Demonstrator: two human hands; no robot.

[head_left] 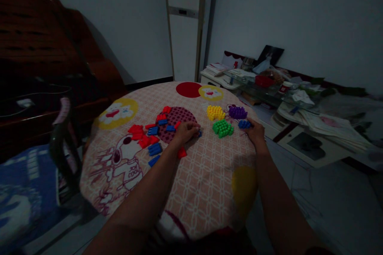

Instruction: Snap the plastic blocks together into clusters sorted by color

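My left hand (187,132) is over the middle of the round table, fingers pinched on a small blue toy block (200,133) that shows only in part. To the right, my right hand (257,131) has its fingers closed around the near side of a small cluster of blue blocks (244,124). Close to that hand are a purple cluster (237,112), a green cluster (223,128) and a yellow cluster (215,112), all knobbly. Left of my left hand, several loose red blocks (146,140) and blue blocks (154,149) are scattered; my left forearm may hide others.
A patterned cloth covers the round table (206,183). Beyond its right edge stands a low cabinet (314,139) cluttered with papers and bags. A chair (64,143) is at the left, with a wooden bench (54,40) behind it. A tall white cabinet-like unit (184,40) fills the corner.
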